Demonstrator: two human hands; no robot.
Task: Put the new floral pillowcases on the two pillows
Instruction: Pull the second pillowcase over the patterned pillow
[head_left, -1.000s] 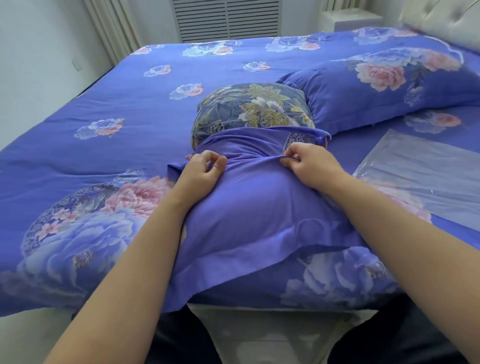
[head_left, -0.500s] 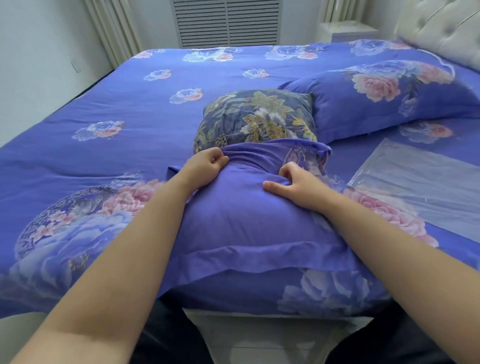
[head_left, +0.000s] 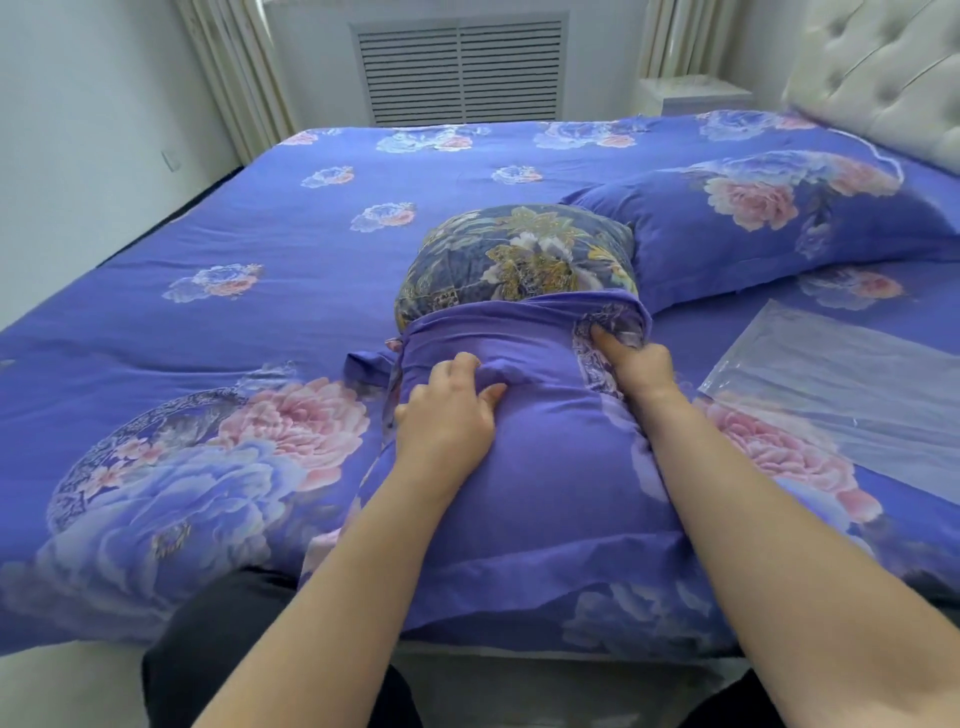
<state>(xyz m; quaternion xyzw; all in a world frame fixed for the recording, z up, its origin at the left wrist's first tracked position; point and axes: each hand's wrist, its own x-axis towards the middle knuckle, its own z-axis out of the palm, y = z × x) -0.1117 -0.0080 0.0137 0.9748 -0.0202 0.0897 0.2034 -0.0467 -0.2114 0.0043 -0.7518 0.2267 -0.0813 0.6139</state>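
Observation:
A pillow with a dark blue and gold flower pattern (head_left: 519, 260) lies in front of me on the bed, its near half inside a purple floral pillowcase (head_left: 545, 467). The far half of the pillow sticks out of the case's opening. My left hand (head_left: 447, 410) pinches a fold of the case on top of the pillow. My right hand (head_left: 636, 358) grips the bunched edge of the case at the pillow's right side. A second pillow (head_left: 769, 218), fully covered in a matching purple floral case, lies behind to the right.
The bed (head_left: 260, 249) carries a purple floral cover. A clear plastic bag (head_left: 841, 384) lies flat on the right. A tufted white headboard (head_left: 883, 67) stands at far right, a small white cabinet (head_left: 696, 93) and a louvred wall panel (head_left: 462, 73) behind.
My left hand has shifted right onto the top of the pillow and pinched a fold. My right hand has moved to the case's right edge. More of the patterned pillow shows.

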